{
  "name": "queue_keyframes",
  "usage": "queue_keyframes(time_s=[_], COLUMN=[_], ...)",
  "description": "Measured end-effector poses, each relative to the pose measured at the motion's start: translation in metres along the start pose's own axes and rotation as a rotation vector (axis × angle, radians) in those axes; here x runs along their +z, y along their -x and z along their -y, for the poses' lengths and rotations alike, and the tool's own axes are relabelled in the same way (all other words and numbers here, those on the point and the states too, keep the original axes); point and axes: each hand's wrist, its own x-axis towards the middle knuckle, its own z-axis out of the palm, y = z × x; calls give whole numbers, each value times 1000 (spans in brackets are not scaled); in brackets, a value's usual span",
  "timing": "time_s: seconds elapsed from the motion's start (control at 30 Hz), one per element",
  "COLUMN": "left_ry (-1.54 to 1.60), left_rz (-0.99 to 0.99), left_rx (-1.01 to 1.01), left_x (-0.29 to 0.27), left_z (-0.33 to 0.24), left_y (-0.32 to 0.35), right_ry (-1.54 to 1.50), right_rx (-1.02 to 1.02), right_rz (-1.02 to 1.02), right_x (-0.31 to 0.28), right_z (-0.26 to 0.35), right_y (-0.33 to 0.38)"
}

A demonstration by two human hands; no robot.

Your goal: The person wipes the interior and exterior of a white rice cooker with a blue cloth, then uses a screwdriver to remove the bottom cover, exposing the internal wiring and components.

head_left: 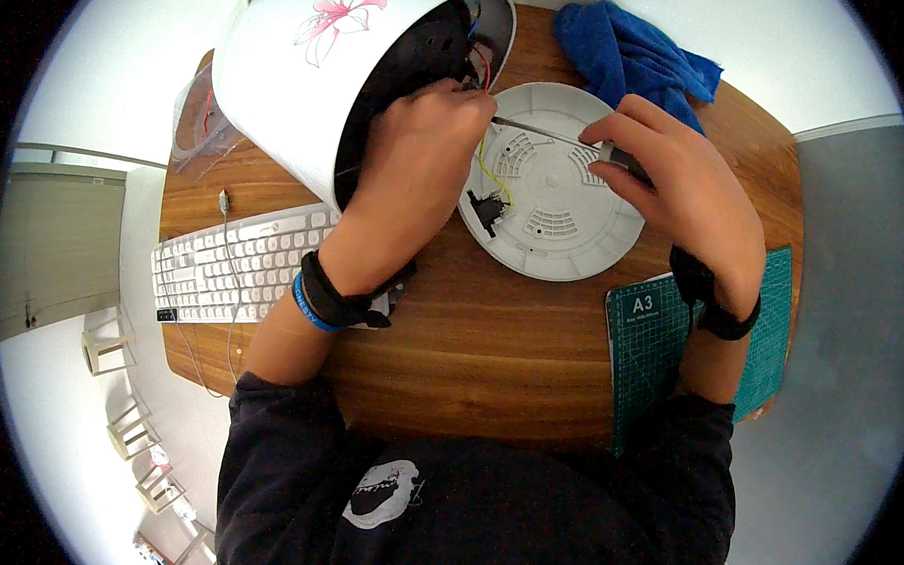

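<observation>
A white round appliance body (pixel 296 79) with a pink flower print lies tipped on its side on the wooden table, its open underside showing coloured wires (pixel 476 70). My left hand (pixel 418 159) rests at that opening, fingers curled at the wires. My right hand (pixel 667 180) grips a screwdriver (pixel 551 132) whose metal shaft points left toward the opening. Under both hands lies the detached white round base plate (pixel 559 224), with a yellow wire (pixel 488 172) running across it.
A white keyboard (pixel 237 265) lies at the left. A blue cloth (pixel 628 52) is bunched at the far right. A green cutting mat (pixel 653 345) sits at the near right edge. A clear plastic bag (pixel 200 127) lies behind the appliance.
</observation>
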Motion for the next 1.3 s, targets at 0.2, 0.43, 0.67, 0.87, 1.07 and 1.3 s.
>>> queue_keyframes(time_s=[0.2,0.43,0.67,0.87,1.07,1.3], left_ry=[-2,-14,-23,-24,-12,-9], left_rz=[-2,2,-4,8,-6,-2], left_rx=[-7,-5,3,-4,18,10], left_x=[-1,-1,1,0,1,-1], left_z=[-2,-1,0,0,0,0], left_y=[1,1,0,0,1,0], right_ry=[87,308,386,417,415,400], right_rx=[-31,-91,-145,-159,-170,-137], right_rz=[-51,-109,-135,-130,-146,-140], right_x=[2,1,2,1,2,3], right_z=[7,20,23,24,23,22], right_y=[1,0,-2,-2,-2,0])
